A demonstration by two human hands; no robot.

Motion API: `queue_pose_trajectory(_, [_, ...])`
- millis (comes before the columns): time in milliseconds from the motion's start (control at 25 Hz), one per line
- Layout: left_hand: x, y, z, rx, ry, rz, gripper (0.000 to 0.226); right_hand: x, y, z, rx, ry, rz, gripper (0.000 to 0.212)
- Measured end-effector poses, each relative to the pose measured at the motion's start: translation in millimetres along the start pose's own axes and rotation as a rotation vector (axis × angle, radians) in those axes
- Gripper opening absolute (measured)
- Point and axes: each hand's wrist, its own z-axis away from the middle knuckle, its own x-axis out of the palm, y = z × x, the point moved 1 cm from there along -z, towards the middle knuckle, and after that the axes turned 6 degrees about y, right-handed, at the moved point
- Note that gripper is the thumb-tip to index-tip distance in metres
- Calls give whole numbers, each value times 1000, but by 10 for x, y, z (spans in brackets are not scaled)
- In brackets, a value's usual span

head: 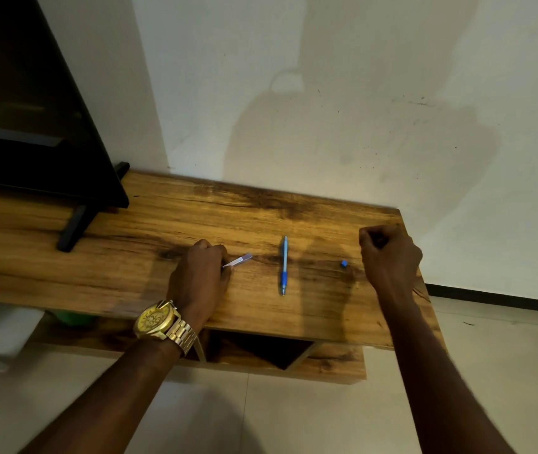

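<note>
A wooden console table [163, 208] with a strong dark grain stands against a scuffed white wall [326, 93], above a pale tiled floor [294, 414]. A black television [31, 109] fills the far left of the table, and one of its feet [72, 229] rests on the wood.

The left hand [200, 273], with a gold watch [156, 319] on its wrist, rests knuckles-up on the table left of centre. Its fingers are curled and pinch the near end of a slim grey piece [239, 260]. This piece is short, flat-looking and pale silver-grey. It sticks out of the fingers to the right and away from the person, and its free end lies low over the wood. Blur hides what it is.

Just to the right of it, apart from the hand, a blue pen [283, 265] lies on the table, its length running from the wall side toward the person. It has a translucent light-blue barrel and a darker blue grip at the near end.

Further right a small blue bit [344, 263] sits alone on the wood. The right hand [389, 253] is near it at the table's right end, with the fingers curled tight into a fist. Whether the fist encloses anything cannot be told.
</note>
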Motion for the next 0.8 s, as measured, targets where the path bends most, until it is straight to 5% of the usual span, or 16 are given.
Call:
queue_pose_trajectory(240, [30,-4,-2,-30,29,80,14,75,208,96,-35,-318,155,22])
queue_pose_trajectory(640, [57,-100,-12,-82,30,266,14,126,166,138,-100,-316,197,10])
queue_pose_trajectory(800, [-9,-29,-43,-182,-16,583,14,94,9,175,-40,-232,-46,9])
